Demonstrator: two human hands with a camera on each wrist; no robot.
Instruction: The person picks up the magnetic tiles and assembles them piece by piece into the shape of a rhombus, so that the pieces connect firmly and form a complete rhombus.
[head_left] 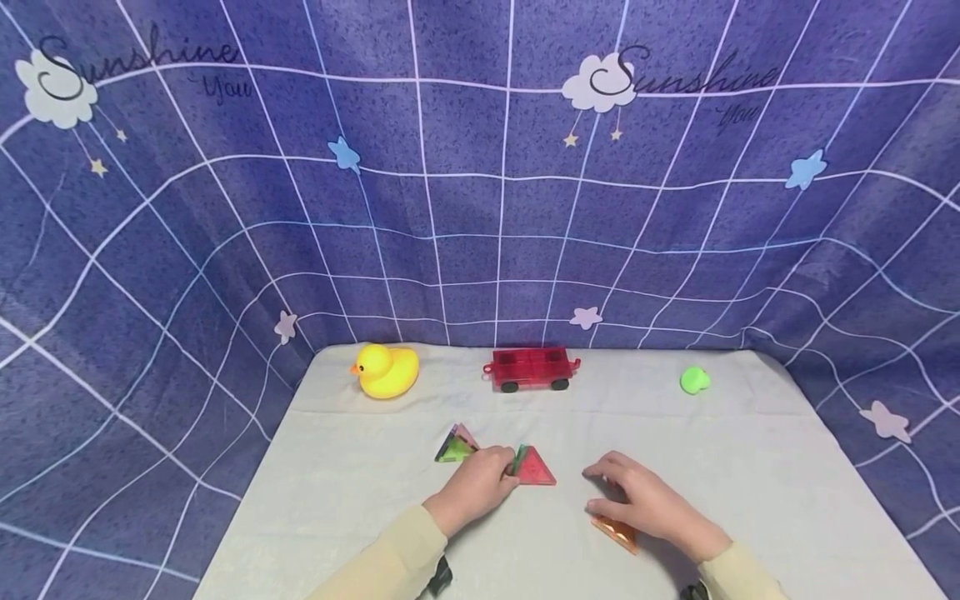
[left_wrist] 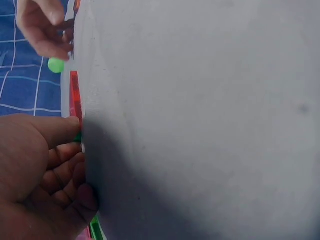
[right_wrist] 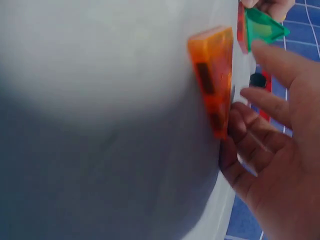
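My left hand [head_left: 478, 486] pinches a green triangular tile [head_left: 519, 458], which stands up along the side of a red triangular tile [head_left: 536, 468]. In the right wrist view the green tile [right_wrist: 266, 26] meets the edge of the red one. Just beyond the left hand stands a small group of joined triangular tiles [head_left: 454, 450] in green, pink and dark purple, partly hidden by the hand. My right hand [head_left: 637, 498] hovers with loosely bent fingers over an orange triangular tile [head_left: 617, 533]. Beside those fingers the orange tile [right_wrist: 214, 80] shows its thick edge; no finger grips it.
Along the back of the white-covered table [head_left: 337, 492] are a yellow rubber duck [head_left: 387, 372], a red toy wagon [head_left: 532, 368] with black wheels, and a small bright green object [head_left: 694, 380]. A blue gridded curtain [head_left: 465, 200] hangs behind and at both sides.
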